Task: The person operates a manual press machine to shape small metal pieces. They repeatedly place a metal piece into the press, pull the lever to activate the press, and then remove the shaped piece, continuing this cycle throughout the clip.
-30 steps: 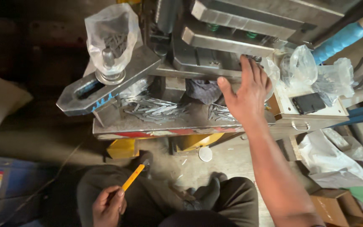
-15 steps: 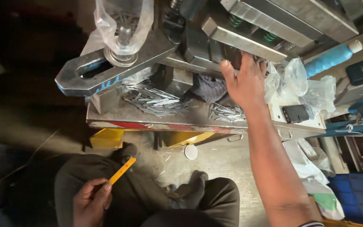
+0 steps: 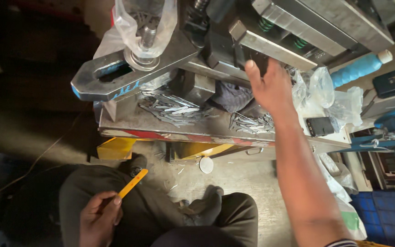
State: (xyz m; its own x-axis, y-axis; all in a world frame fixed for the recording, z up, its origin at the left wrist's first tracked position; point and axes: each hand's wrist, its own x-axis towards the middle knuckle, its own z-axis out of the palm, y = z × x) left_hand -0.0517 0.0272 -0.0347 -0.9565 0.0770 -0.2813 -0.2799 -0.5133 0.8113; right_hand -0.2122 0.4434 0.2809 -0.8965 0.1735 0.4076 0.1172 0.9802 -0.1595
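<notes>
Yellow stick in left hand slants up-right.

Steel press bed — metal strip piles, dark cloth

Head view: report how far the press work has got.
Done: two heaps of thin grey metal strips lie on the steel press table. In hand: the right hand reaches up to the dark die gap under the grey steel plate; the left hand holds a flat yellow stick over the lap. What is left cannot be told.
</notes>
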